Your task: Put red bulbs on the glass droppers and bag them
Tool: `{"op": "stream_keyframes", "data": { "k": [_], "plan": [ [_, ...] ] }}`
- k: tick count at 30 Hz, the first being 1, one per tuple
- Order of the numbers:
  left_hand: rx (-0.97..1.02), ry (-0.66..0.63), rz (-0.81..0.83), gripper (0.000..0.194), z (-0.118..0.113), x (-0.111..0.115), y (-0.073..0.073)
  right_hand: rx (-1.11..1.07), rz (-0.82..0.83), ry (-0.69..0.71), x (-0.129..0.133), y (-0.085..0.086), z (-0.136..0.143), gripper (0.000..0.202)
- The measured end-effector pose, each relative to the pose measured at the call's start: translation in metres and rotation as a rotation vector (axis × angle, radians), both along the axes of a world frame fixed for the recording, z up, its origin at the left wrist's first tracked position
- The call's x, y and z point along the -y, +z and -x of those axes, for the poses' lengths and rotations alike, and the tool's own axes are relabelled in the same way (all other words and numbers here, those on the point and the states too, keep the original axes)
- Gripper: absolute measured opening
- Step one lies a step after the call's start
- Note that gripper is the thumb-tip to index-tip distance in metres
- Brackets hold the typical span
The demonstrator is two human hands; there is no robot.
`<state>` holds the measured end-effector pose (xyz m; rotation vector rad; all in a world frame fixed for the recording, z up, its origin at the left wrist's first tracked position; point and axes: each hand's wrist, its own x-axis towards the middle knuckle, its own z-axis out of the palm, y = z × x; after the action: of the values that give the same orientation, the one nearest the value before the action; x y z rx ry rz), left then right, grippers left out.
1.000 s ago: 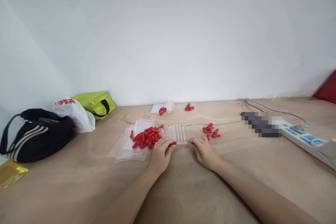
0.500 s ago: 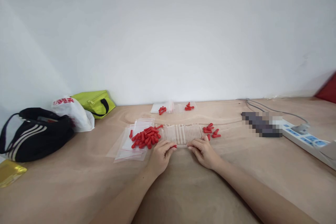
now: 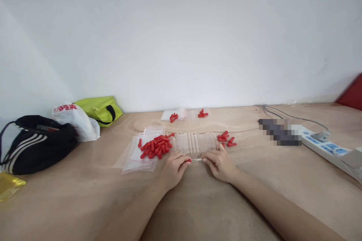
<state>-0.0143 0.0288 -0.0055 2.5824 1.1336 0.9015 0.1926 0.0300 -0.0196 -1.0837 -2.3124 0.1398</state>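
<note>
Pinching a red cap (image 3: 189,160), the left hand (image 3: 173,167) has its grip closed; the right hand's (image 3: 220,163) grip is closed on the right end of a clear tube (image 3: 196,160). Since a second ago, tube and cap have shifted nearer the person, apart from the row of tubes (image 3: 195,142), so they now seem handled as one piece. Both are between the hands, low over the table (image 3: 181,211). Red characters on the white plastic bag (image 3: 77,122) are too blurred to read; the black bag (image 3: 56,150) shows three white stripes.

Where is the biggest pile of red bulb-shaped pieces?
In the head view, the pile lies left of centre, partly on clear plastic bags, beside clear tubes.
</note>
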Motion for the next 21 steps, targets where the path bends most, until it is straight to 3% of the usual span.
{"op": "stream_keyframes", "data": {
  "k": [11, 21],
  "plan": [
    [-0.093, -0.07, 0.038, 0.018, -0.003, 0.006, 0.014, -0.028, 0.116, -0.023, 0.007, -0.001, 0.006, 0.023],
    [-0.075, -0.051, 0.023, 0.019, -0.005, 0.003, 0.007, -0.01, 0.13, -0.014, 0.006, 0.0, 0.01, 0.026]
  ]
}}
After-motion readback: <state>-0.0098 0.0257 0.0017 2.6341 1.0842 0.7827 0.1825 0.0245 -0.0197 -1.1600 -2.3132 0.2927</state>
